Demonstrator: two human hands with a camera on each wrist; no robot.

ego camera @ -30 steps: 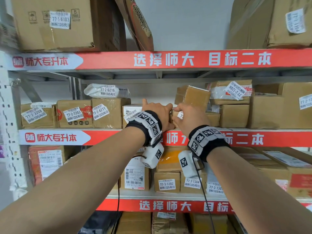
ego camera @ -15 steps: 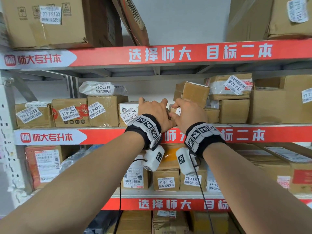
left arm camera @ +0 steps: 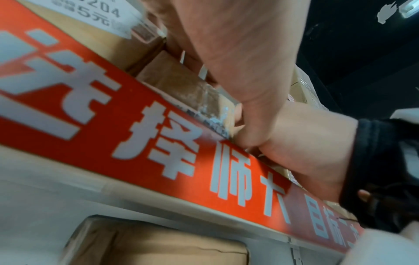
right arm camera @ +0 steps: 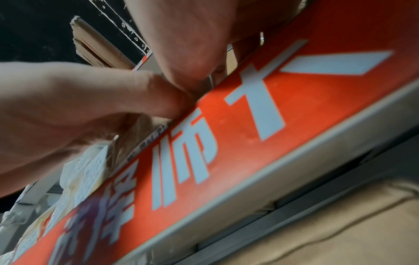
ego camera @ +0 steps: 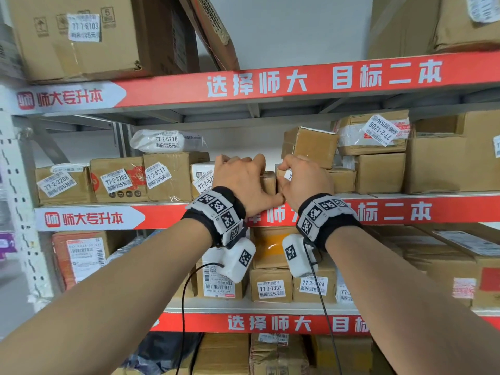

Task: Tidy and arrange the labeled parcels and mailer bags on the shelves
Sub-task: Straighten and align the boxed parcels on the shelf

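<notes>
A: Both hands are raised to the middle shelf [ego camera: 422, 212]. The left hand [ego camera: 243, 182] is curled over the top of a small brown parcel [ego camera: 268, 182], fingers hooked behind it and thumb on the front.

B: The grip is confirmed from the left wrist view: the small brown parcel [left arm camera: 181, 86] is seen pinched at the shelf lip, just above the red strip.

A: The right hand [ego camera: 303, 180] is closed on the neighbouring labelled parcel [ego camera: 284, 173], its white sticker only partly shown between the fingers.

B: The two parcels are set side by side, touching or nearly so; the gap cannot be judged. Each hand is placed directly over its own parcel, so neither is nearer.

A: The brown parcel's long axis appears to run back into the shelf, away from the person, so any squaring-up would probably be done by sliding along that line.

B: To the left, the white box [ego camera: 201, 177] stands close; little room is left on that side.
</notes>
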